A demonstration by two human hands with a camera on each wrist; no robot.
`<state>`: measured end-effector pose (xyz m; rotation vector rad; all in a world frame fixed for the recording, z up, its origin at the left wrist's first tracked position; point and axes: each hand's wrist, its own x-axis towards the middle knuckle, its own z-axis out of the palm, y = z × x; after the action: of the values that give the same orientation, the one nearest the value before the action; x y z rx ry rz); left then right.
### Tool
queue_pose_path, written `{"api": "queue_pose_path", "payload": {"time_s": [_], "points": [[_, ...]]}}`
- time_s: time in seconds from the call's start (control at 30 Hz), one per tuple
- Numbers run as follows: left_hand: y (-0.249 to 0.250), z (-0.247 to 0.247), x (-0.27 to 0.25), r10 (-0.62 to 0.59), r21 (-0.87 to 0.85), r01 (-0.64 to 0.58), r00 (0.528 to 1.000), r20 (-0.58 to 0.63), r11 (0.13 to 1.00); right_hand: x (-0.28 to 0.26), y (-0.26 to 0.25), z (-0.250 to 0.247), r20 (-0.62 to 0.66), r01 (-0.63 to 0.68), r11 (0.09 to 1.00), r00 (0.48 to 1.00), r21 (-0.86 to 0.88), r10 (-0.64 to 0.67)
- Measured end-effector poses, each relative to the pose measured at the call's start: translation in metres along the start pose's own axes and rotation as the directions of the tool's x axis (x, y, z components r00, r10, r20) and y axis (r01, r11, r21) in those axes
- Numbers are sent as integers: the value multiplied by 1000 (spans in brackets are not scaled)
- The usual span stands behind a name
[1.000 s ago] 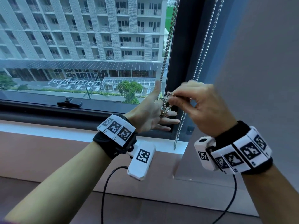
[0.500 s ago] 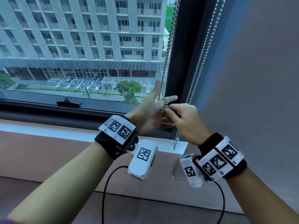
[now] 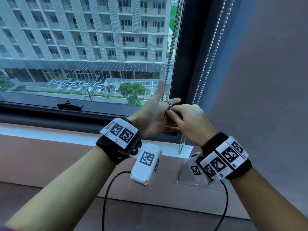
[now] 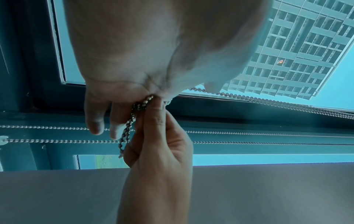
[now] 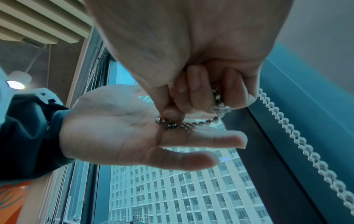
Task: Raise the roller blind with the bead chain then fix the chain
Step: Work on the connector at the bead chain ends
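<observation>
A metal bead chain (image 3: 172,42) hangs down in front of the dark window frame (image 3: 188,64). Its lower end is looped round a finger of my left hand (image 3: 155,112), which is held palm-up with straight, spread fingers. My right hand (image 3: 188,120) pinches the chain's loose end just beside that finger. In the right wrist view the thumb and forefinger of my right hand (image 5: 191,78) press the chain (image 5: 184,125) onto my left palm (image 5: 118,128). From the left wrist view the chain (image 4: 132,118) dangles between both hands.
A second, lighter bead chain (image 3: 211,55) hangs to the right, ending near the white sill (image 3: 50,130). A grey lowered blind (image 3: 266,80) covers the right side. A black window handle (image 3: 70,105) sits on the lower frame. Black cables hang from both wrists.
My right hand has dropped and come in closer to my left hand. The bunched chain is now wound tighter round the left finger. My left hand has stayed where it was.
</observation>
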<state>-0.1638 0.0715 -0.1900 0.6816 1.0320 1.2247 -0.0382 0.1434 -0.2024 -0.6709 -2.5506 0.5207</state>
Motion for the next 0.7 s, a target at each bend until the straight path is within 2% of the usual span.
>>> {"api": "queue_pose_path", "payload": {"time_s": [0.17,0.33,0.43,0.7], "points": [[-3,-6,2,11,39,-12,999,35,999,6,3,-1,-6,-65,995,998,70,66],[-2,1,-1,13,65,-14,1000,11,998,8,2,5,-136,-115,984,982,133,133],[-2,4,-3,16,78,-19,999,36,997,10,1,7,-196,-139,977,966,159,170],[-3,15,-1,11,145,-23,996,84,989,12,0,12,-236,-185,958,943,218,235]]}}
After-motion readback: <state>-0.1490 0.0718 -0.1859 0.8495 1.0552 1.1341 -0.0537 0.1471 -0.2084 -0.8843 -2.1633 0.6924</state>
